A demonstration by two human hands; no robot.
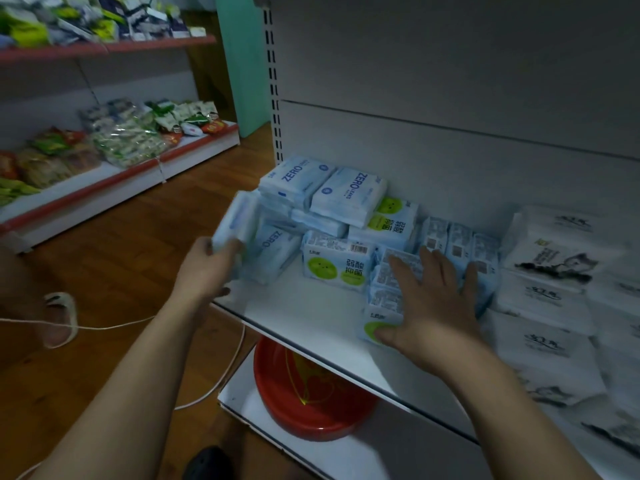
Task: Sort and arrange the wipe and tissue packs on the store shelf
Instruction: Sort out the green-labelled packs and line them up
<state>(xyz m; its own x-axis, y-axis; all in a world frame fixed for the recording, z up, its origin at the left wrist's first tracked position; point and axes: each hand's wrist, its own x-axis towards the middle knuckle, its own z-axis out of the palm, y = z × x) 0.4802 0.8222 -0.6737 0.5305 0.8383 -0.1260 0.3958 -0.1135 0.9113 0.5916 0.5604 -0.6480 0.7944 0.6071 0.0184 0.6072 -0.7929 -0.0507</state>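
A person's left hand point(207, 268) grips a blue-and-white wipe pack point(235, 220) at the left edge of the store shelf point(304, 306), seemingly bound for the ZERO stack point(311, 188), while the right hand point(433, 299), fingers point(401, 268) spread flat, steadies a row of green-dot wipe packs point(384, 289) beside the white tissue packs point(554, 265).
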